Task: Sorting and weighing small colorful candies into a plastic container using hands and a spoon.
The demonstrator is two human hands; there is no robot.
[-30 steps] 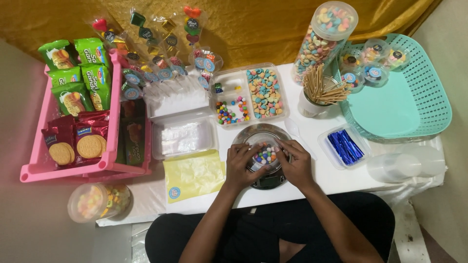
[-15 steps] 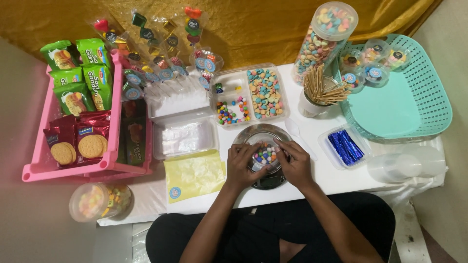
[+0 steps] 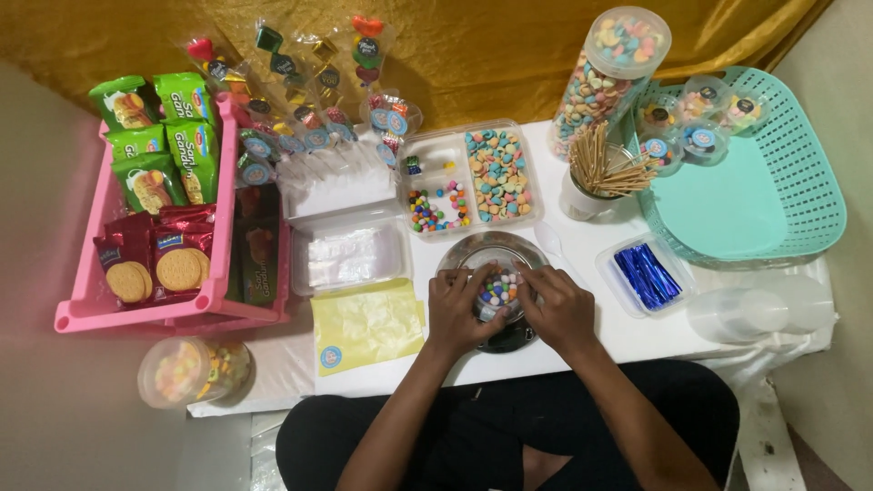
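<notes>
Many coloured candies (image 3: pixel 496 289) in clear cup (image 3: pixel 492 310)

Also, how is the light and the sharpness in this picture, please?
In the head view, light is soft and even on the white table; the left edge fades into dim pinkish shade beside the pink basket. The left hand and right hand look slightly soft over the small cup of coloured candies. Straight lines bow a little near the borders.
</notes>
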